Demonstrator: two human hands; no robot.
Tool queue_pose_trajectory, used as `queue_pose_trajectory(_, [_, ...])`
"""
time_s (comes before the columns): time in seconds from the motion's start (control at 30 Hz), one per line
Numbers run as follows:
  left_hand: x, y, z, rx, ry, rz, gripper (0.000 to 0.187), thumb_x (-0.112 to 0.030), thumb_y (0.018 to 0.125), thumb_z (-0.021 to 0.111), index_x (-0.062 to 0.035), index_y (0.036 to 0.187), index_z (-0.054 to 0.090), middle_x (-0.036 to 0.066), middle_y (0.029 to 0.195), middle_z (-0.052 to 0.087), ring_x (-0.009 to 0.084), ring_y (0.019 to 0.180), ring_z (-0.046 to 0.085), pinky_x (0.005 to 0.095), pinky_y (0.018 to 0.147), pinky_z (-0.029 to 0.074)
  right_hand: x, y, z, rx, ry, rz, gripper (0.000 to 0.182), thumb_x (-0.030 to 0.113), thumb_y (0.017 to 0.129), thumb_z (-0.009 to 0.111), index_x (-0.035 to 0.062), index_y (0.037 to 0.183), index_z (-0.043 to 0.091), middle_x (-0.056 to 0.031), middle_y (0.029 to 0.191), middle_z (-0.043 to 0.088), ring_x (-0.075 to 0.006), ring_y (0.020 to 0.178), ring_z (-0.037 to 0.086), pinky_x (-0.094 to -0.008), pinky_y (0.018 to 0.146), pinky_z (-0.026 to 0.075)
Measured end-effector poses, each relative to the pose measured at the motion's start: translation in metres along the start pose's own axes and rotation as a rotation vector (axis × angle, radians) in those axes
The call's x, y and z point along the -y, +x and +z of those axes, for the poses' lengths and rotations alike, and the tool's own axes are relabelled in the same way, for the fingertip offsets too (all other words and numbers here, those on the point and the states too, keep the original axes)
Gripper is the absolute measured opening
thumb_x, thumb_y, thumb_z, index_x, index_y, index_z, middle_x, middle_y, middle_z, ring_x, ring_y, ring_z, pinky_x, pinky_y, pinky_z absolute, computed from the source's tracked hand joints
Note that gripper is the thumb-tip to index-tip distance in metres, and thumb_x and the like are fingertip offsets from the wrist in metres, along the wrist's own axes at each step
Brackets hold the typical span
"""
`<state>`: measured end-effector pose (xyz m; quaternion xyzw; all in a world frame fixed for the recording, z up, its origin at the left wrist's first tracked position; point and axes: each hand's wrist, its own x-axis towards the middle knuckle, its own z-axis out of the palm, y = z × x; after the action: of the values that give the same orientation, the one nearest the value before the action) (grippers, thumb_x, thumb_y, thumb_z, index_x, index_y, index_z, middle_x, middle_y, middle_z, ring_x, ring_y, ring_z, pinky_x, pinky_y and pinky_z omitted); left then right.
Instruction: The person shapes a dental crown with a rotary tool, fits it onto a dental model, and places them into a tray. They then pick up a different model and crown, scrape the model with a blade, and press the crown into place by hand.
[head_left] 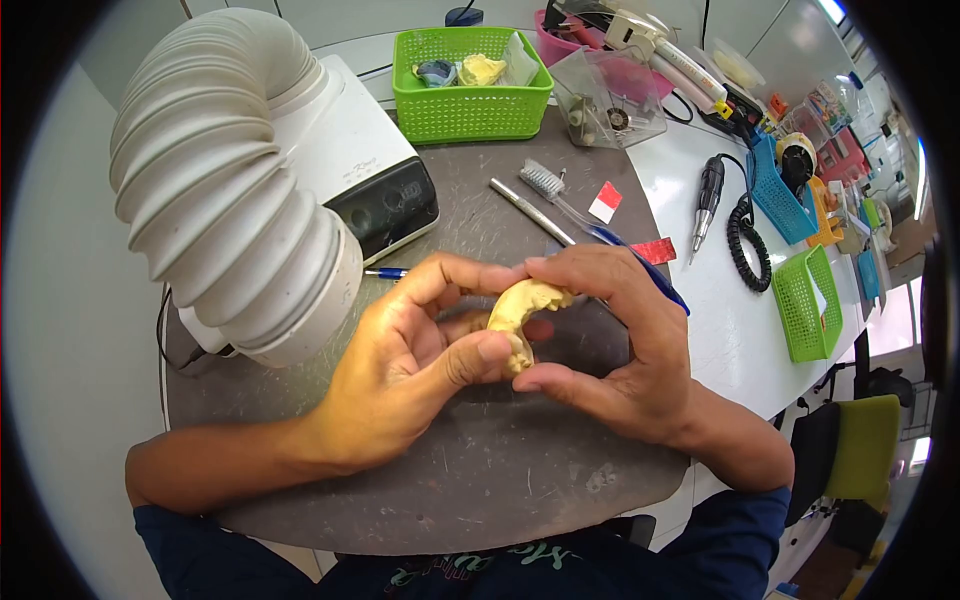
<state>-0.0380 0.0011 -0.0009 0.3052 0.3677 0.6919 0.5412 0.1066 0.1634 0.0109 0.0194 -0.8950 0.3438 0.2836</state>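
Note:
Between my two hands, above the middle of the grey work mat, is a yellow plaster dental model [516,308], curved like a dental arch and tilted. My left hand [415,350] grips its left side, thumb on the near end and fingers behind it. My right hand [630,345] holds the right side, with the index finger on the top edge and the thumb at the lower end. Beyond my right fingers lie a toothbrush [546,182] with clear bristles and a slim metal tool [530,211]. A blue pen [385,273] lies beyond my left hand, partly hidden.
A white suction unit with a thick ribbed hose [205,170] stands at the left. At the back is a green basket [470,125] with plaster pieces. A handpiece [708,200] with a coiled cord, a blue basket [785,200] and a second green basket [808,310] are on the right.

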Motion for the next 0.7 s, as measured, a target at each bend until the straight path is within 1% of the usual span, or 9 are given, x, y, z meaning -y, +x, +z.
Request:
queue_pose_trajectory(0.1, [-0.003,0.0,0.0,-0.017,0.058,-0.049,0.035,-0.006,0.099,0.06,0.0007,0.129,0.044,0.016,0.129,0.058,0.0199,0.117,0.061,0.0303,0.093,0.054,-0.003,0.0,0.002,-0.044,-0.014,-0.046,0.06,0.021,0.07,0.088,0.0031,0.122,0.063,-0.011,0.11,0.067,-0.0247,0.096,0.065,-0.0336,0.08,0.055])
queue_pose_trajectory(0.13, [-0.002,0.0,0.0,-0.042,0.047,-0.021,0.033,-0.007,0.099,0.06,0.0008,0.127,0.045,0.016,0.128,0.058,0.019,0.116,0.061,0.0301,0.092,0.055,-0.002,0.0,0.003,-0.045,-0.013,-0.045,0.06,0.021,0.07,0.088,0.0031,0.122,0.063,-0.011,0.11,0.067,-0.0247,0.096,0.065,-0.0336,0.08,0.055])
queue_pose_trajectory(0.2, [0.001,0.001,-0.001,-0.066,0.037,0.001,0.031,-0.008,0.099,0.061,0.0009,0.124,0.047,0.015,0.127,0.059,0.0181,0.114,0.061,0.0299,0.092,0.055,0.003,-0.001,0.004,-0.06,0.004,-0.002,0.055,0.018,0.073,0.086,0.0043,0.122,0.065,-0.011,0.108,0.066,-0.0203,0.087,0.066,-0.0301,0.073,0.057])
queue_pose_trajectory(0.3, [0.003,0.001,-0.004,-0.07,0.062,0.024,0.026,-0.009,0.099,0.061,-0.0004,0.12,0.048,0.014,0.124,0.06,0.0173,0.113,0.062,0.0306,0.092,0.057,0.004,-0.001,0.003,-0.066,0.005,-0.003,0.051,0.015,0.075,0.084,0.0052,0.122,0.066,-0.011,0.108,0.065,-0.0165,0.084,0.066,-0.0269,0.067,0.057])
queue_pose_trajectory(0.43, [0.0,0.001,-0.006,-0.108,0.002,-0.033,0.018,-0.012,0.101,0.058,-0.0013,0.115,0.051,0.013,0.115,0.065,0.0168,0.106,0.066,0.0324,0.091,0.058,0.006,-0.001,0.004,-0.065,0.029,0.023,0.057,0.02,0.074,0.087,-0.0007,0.122,0.066,-0.0157,0.111,0.066,-0.0188,0.093,0.065,-0.0273,0.072,0.054])
queue_pose_trajectory(0.5, [-0.002,0.001,-0.005,-0.108,-0.044,-0.054,0.017,-0.013,0.102,0.056,-0.0011,0.114,0.052,0.013,0.112,0.067,0.0168,0.103,0.067,0.0328,0.09,0.059,0.008,0.0,0.004,-0.062,0.105,0.03,0.053,0.013,0.079,0.083,-0.0013,0.125,0.064,-0.0158,0.112,0.065,-0.0185,0.096,0.065,-0.0269,0.074,0.055])
queue_pose_trajectory(0.53, [-0.002,0.001,-0.005,-0.129,0.005,-0.064,0.018,-0.014,0.102,0.057,-0.0001,0.113,0.054,0.013,0.111,0.067,0.0171,0.102,0.067,0.0332,0.09,0.059,0.007,0.0,0.004,-0.066,0.108,0.031,0.053,0.013,0.079,0.083,-0.0013,0.125,0.064,-0.0158,0.112,0.065,-0.0185,0.096,0.065,-0.0269,0.074,0.055])
queue_pose_trajectory(0.6, [-0.003,0.0,-0.003,-0.149,0.054,-0.077,0.019,-0.015,0.102,0.057,0.0009,0.112,0.056,0.013,0.109,0.068,0.0173,0.101,0.068,0.0336,0.089,0.059,0.004,-0.001,0.005,-0.072,0.222,0.111,0.04,0.002,0.083,0.075,0.0019,0.122,0.066,-0.0131,0.109,0.067,-0.0167,0.085,0.069,-0.0266,0.074,0.06])
queue_pose_trajectory(0.7, [-0.003,-0.002,0.002,-0.214,0.137,-0.045,0.022,-0.015,0.101,0.059,0.0032,0.113,0.062,0.012,0.11,0.067,0.017,0.101,0.067,0.0325,0.089,0.059,0.0,-0.003,0.009,-0.109,0.307,0.135,0.038,-0.001,0.084,0.073,0.0007,0.121,0.066,-0.013,0.108,0.067,-0.0162,0.085,0.07,-0.0264,0.074,0.06])
